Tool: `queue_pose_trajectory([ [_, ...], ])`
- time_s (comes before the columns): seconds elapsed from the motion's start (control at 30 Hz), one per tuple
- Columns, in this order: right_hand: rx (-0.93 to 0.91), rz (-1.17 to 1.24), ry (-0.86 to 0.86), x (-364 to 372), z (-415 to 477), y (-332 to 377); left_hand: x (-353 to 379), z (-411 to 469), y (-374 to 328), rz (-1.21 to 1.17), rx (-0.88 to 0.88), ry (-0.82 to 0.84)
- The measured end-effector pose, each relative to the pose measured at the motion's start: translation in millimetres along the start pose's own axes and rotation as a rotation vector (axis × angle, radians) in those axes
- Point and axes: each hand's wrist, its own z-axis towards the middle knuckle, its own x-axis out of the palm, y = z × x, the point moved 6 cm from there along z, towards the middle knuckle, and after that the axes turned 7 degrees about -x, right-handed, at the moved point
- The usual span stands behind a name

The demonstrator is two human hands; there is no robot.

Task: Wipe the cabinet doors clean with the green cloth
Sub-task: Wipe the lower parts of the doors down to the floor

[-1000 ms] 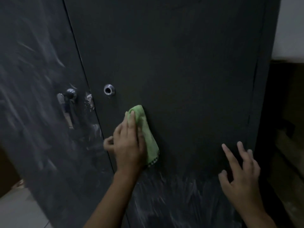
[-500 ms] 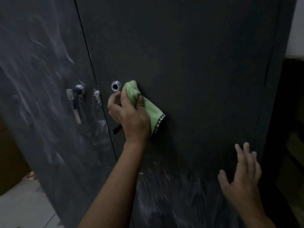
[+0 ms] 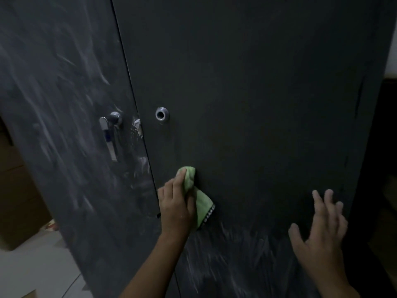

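Note:
A dark cabinet fills the view, with its right door (image 3: 257, 93) mostly free of streaks in its upper part and smeared with white dust lower down. The left door (image 3: 60, 100) is streaked all over. My left hand (image 3: 175, 206) grips the bunched green cloth (image 3: 202, 206) and presses it on the right door, close to the seam between the doors and below the round lock (image 3: 162, 114). My right hand (image 3: 320, 231) lies flat with spread fingers on the right door's lower right.
A metal lever handle (image 3: 109, 138) hangs on the left door beside the seam. A brown box (image 3: 19, 190) stands at the left on the pale tiled floor (image 3: 34, 267). Dark furniture (image 3: 384, 190) sits right of the cabinet.
My left hand has slid the cloth down from beside the lock to well below it. My right hand stays on the door's lower right.

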Motion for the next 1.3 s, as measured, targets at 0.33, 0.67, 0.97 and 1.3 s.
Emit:
queue_pose_trajectory([
  [0.33,-0.023,-0.008,0.032,-3,0,-3,-18,31,-22,-0.275,-0.166,-0.163],
  [0.67,-0.026,0.022,-0.029,-3,0,-1,68,-69,-88,-0.199,0.329,0.078],
  [0.97,0.162,0.235,-0.210,-24,11,-26,93,-107,-84,-0.077,0.697,0.274],
  [1.3,0.318,0.383,-0.110,-42,19,-51,86,-50,-160,-0.340,0.315,-0.023],
])
